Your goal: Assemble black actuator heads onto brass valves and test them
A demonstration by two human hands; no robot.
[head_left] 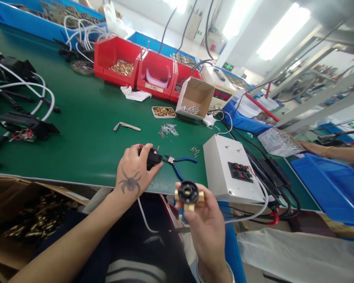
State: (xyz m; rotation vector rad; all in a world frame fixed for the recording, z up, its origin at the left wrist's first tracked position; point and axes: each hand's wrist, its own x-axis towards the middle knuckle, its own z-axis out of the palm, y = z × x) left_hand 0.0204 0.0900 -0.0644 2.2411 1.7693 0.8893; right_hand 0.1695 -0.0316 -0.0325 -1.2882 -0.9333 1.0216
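My left hand [133, 169] is closed around a black plastic housing [153, 158] near the front edge of the green bench. Its underside is hidden by my fingers. In my right hand [205, 220], held up in front of the bench edge, is a brass fitting with a round black cap [188, 192]; thumb and fingers grip its brass arms. Blue-handled pliers [177, 160] lie with jaws toward the housing, between my two hands. Small screws [195, 151] and a heap of metal pins [168, 129] are scattered beyond them.
A white box with a black terminal [221, 173] stands at the right. Red bins [115, 51], a cardboard box [196, 94] and a tray of brass parts [163, 112] line the back. A hex key [126, 126] lies mid-bench. Another person's arm [336, 152] reaches in at far right.
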